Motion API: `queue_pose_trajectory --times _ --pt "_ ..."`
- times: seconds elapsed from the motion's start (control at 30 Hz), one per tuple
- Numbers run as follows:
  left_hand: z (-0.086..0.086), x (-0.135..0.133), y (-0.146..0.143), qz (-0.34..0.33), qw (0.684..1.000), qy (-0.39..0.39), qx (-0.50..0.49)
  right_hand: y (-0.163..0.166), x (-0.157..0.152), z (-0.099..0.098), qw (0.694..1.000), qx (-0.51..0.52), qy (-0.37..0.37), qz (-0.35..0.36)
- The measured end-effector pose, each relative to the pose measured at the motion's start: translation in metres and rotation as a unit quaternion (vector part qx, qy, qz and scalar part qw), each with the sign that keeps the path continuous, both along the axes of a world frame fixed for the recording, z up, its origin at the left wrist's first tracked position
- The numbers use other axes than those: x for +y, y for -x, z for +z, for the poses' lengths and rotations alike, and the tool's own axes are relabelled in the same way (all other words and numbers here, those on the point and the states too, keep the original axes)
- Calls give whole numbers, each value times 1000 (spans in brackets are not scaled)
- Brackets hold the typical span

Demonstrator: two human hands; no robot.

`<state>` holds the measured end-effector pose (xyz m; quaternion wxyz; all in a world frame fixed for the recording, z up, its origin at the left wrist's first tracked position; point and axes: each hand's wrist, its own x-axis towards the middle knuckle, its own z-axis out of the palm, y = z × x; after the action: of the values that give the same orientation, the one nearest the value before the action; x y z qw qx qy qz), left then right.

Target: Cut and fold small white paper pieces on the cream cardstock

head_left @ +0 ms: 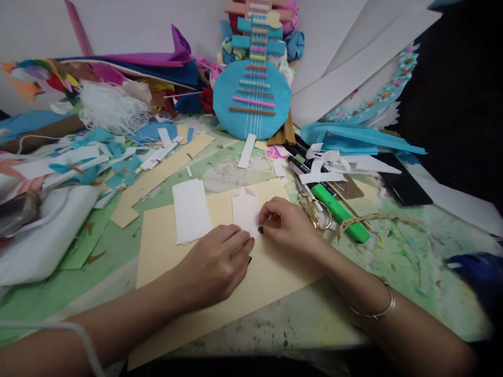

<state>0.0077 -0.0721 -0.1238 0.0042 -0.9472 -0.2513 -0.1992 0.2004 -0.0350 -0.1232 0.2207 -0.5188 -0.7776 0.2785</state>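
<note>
A small white paper piece (244,208) lies on a large beige sheet (165,277), its top edge slightly curled. At its lower edge, my left hand (220,262) has its fingers bent together over the paper. My right hand (291,222) pinches at the paper's right edge, thumb and forefinger close together. Both hands are low over the sheet, and their fingers hide the paper's bottom corner. Just left of it rests a stack of white paper rectangles (192,212), touched by neither hand.
Gold-handled scissors (320,214) and a green marker (341,213) lie right of the sheet. A blue paper guitar (236,86) stands at the back. Paper scraps (82,159) and a white string bundle (112,107) crowd the left. A phone (406,183) lies at right.
</note>
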Motion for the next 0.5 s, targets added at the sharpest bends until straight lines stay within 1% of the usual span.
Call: queue_pose_trajectory --times 0.2,0.33,0.5 --pt "-1 -3 0 5 1000 -28 -6 -3 5 -1 999 34 26 -12" --pt "-4 -1 0 0 999 -46 -25 -8 6 -7 998 57 17 -12" --pt "-9 5 -2 0 998 -41 -39 -12 13 -15 987 139 -5 -84"
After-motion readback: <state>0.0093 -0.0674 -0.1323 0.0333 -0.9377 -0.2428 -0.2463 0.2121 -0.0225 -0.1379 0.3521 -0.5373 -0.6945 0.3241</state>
